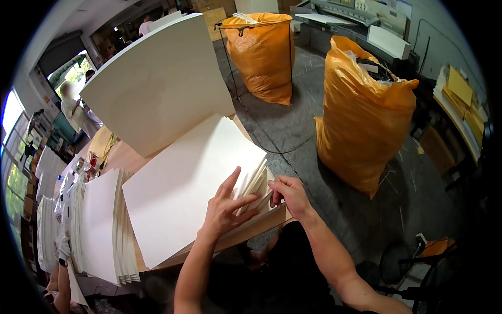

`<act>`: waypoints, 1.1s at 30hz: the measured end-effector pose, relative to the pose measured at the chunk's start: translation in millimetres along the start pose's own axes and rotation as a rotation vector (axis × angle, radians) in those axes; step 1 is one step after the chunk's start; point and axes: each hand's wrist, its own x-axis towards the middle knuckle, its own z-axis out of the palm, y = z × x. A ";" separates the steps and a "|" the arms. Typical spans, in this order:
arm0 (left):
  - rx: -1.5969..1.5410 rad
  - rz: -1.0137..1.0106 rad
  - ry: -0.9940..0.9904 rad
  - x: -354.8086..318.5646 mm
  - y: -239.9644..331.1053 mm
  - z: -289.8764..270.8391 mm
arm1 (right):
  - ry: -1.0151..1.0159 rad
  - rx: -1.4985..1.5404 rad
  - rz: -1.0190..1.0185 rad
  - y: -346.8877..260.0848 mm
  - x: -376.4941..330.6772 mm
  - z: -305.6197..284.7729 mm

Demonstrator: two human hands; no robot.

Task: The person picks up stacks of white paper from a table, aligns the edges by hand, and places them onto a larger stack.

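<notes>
A stack of large white sheets [178, 183] lies at a slant on the wooden table, its right edge fanned into several layers. My left hand [230, 206] rests on the near right corner of the stack, fingers spread over the top and the layered edge. At that same corner my right hand [291, 196] is closed, thumb and fingers pinched at the sheets' edge. What lies between those fingertips is mostly hidden, but it appears to be a sheet's corner. A tall pile of white boards [162, 78] stands upright behind the stack.
Left of the stack is another fanned pile of white sheets [102, 222]. A co-worker's gloved hand [64, 248] is at the far left. Two orange sacks [366, 120] stand on the floor to the right, one in a frame. A machine [361, 21] is at the back.
</notes>
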 end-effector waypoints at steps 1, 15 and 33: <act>-0.012 0.002 -0.001 -0.4 -0.7 -0.4 | -0.008 -0.017 0.003 0.4 -1.1 -1.7; 0.055 0.000 -0.034 1.4 5.8 -6.1 | -0.004 0.103 0.048 -4.6 2.5 5.7; 0.321 0.227 -0.271 -9.4 1.1 7.1 | -0.367 -1.225 -0.347 32.9 -25.5 8.0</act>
